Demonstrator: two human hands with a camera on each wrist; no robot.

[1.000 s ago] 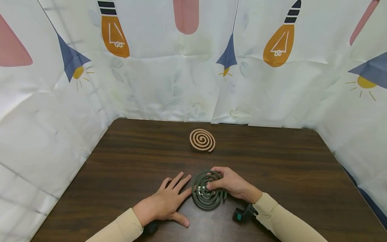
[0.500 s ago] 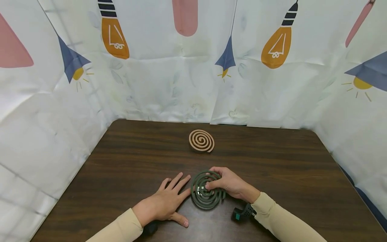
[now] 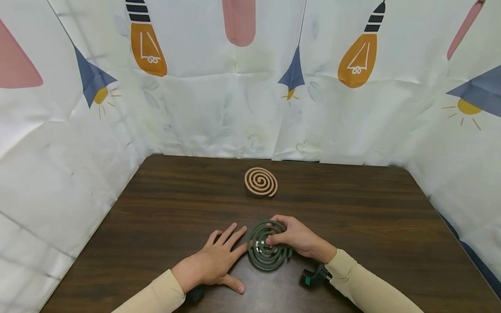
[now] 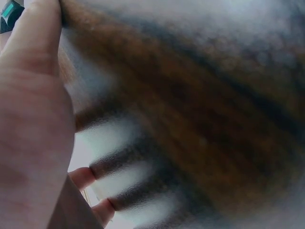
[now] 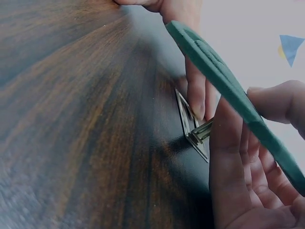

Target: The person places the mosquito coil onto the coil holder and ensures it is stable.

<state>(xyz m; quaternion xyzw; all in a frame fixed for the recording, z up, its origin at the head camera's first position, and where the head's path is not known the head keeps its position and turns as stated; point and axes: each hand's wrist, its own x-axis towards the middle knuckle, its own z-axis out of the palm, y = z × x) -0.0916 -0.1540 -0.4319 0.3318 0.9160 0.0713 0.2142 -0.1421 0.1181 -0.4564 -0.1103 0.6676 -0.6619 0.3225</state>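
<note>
A dark green mosquito coil (image 3: 263, 264) is pinched at its right side by my right hand (image 3: 300, 237), thumb on top and fingers beneath. In the right wrist view the coil (image 5: 224, 83) is tilted, above a small metal coil stand (image 5: 199, 133) whose flat frame lies on the table. Parts of the stand glint through the coil's gaps in the head view. Palm down with fingers spread, my left hand (image 3: 213, 263) rests on the table, one finger reaching to the stand's frame. The left wrist view has its palm and thumb (image 4: 35, 95) close up.
Farther back on the brown wooden table (image 3: 188, 191) sits a tan spiral coil (image 3: 261, 181), a shadow under its edge. A patterned white curtain (image 3: 235, 108) surrounds the table's back and sides. A black wrist device (image 3: 313, 277) is under the right wrist.
</note>
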